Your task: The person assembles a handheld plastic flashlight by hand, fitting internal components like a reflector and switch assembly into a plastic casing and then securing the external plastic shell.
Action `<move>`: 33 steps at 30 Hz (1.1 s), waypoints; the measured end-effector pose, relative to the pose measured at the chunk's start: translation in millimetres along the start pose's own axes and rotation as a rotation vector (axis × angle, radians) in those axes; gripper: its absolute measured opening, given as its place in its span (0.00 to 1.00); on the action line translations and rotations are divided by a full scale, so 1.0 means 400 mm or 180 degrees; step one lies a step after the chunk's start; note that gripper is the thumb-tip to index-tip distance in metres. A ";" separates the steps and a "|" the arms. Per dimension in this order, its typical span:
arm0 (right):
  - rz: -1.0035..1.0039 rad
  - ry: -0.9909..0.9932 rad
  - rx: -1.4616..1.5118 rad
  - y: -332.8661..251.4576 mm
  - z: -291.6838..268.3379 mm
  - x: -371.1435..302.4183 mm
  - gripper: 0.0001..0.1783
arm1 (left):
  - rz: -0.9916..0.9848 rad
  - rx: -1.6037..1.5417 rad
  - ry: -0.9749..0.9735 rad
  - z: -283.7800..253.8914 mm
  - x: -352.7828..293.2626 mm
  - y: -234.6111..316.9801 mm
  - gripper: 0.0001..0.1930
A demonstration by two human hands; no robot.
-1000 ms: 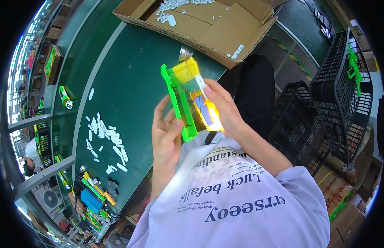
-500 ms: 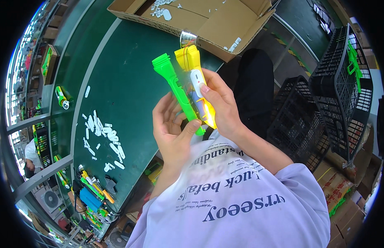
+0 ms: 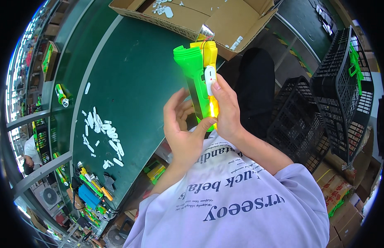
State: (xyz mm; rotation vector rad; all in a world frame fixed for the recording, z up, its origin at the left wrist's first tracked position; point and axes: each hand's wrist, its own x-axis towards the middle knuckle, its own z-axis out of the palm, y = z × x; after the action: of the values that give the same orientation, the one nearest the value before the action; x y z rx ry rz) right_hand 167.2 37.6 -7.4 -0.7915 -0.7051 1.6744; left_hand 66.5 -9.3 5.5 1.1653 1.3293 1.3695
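A green flashlight half-shell (image 3: 191, 68) is gripped near its narrow end by my left hand (image 3: 183, 124). Pressed against its right side is a yellow flashlight half-shell (image 3: 210, 53), which my right hand (image 3: 227, 103) holds with the thumb on a white switch piece (image 3: 209, 79). A glowing strip (image 3: 213, 108) shines yellow low between the two halves. Above the wide ends a shiny reflector cup (image 3: 205, 33) sticks out, with a thin wire below it. My fingers hide part of both shells, so I cannot tell whether they meet along the whole seam.
Small white plastic parts (image 3: 95, 122) lie scattered on the green table (image 3: 130, 74). A cardboard box (image 3: 192, 31) with white pieces stands at the far side. Black crates (image 3: 332, 95) are at the right; a blue box (image 3: 89, 196) and tools sit near left. Another person (image 3: 31, 151) is at far left.
The green half-shell has moved right and turned against the yellow one, closing the gap between them. Both hands have shifted slightly right, and the yellow half stands more upright.
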 end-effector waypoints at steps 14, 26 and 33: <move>-0.0166 -0.0083 -0.0182 0.017 -0.023 -0.014 0.20 | -0.0540 -0.0670 0.0131 0.010 0.000 0.009 0.36; -0.0383 -0.0160 -0.0285 0.022 -0.019 -0.023 0.20 | -0.0319 -0.0424 -0.0031 0.002 -0.003 0.005 0.32; -0.0298 -0.0317 -0.0723 0.022 -0.018 -0.023 0.21 | -0.0442 -0.0166 -0.0141 -0.019 0.006 -0.003 0.29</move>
State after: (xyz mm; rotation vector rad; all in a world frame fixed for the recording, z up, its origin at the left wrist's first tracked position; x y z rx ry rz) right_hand 169.3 27.2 -17.3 -0.8240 -1.0001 1.5750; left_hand 58.7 -8.2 4.5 1.0430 1.3103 1.2642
